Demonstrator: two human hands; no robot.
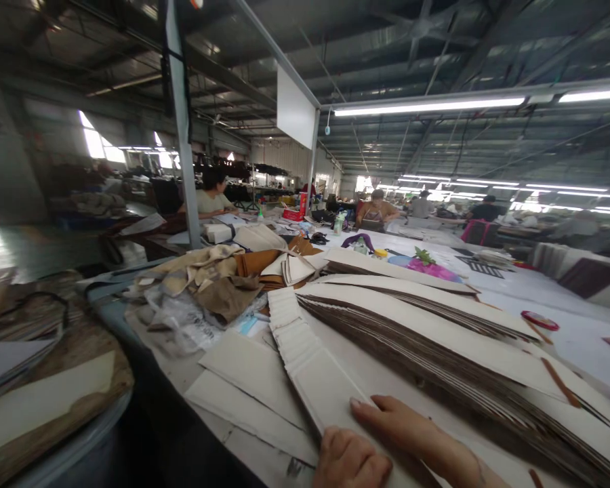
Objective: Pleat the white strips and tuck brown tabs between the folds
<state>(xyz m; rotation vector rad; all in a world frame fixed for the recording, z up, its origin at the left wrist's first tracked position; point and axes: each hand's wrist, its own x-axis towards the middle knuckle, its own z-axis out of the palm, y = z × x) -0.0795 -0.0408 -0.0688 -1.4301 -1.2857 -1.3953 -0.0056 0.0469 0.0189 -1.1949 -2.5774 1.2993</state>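
A fanned row of white strips (305, 352) runs along the table toward me. My right hand (411, 430) lies flat on its near end, fingers stretched out and pointing left. Just below it, my left hand (350, 464) rests at the row's near edge with its fingers curled under; what they grip is hidden. To the right of both hands lies a long fanned stack of white-faced, brown-backed sheets (437, 339).
Loose white sheets (254, 379) lie left of the strips. Tan and brown fabric pieces (218, 278) and plastic bags are piled further back. A red tape roll (539, 320) sits right. A steel post (183, 135) stands at the table's left. Other people work at far tables.
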